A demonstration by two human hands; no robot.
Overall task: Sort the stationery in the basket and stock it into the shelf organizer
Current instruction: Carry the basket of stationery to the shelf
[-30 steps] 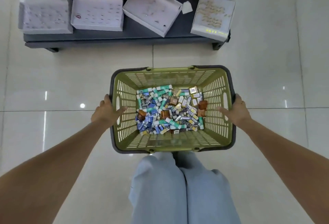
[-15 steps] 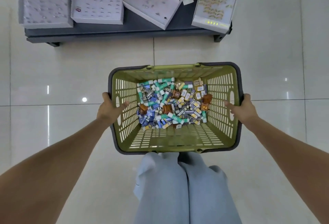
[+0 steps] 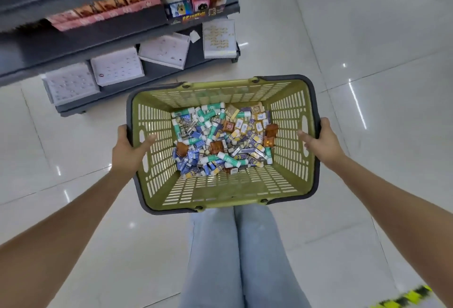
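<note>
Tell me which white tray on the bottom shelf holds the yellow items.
The rightmost white tray, at the shelf's end, standing nearly upright. It alone shows rows of yellow pieces; the other three trays look nearly bare, with only tiny specks.

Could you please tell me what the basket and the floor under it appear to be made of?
Basket: seemingly moulded plastic, matte olive, judging by its slotted walls and dark rim. Floor: probably glazed tile, glossy, showing lamp reflections and thin grout lines.

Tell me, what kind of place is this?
Probably a shop, maybe a stationery store. A dark display shelf holds rows of packaged goods, white trays sit on its bottom level, and the person's left hand and right hand hold a green shopping basket with small stationery items inside.
</note>
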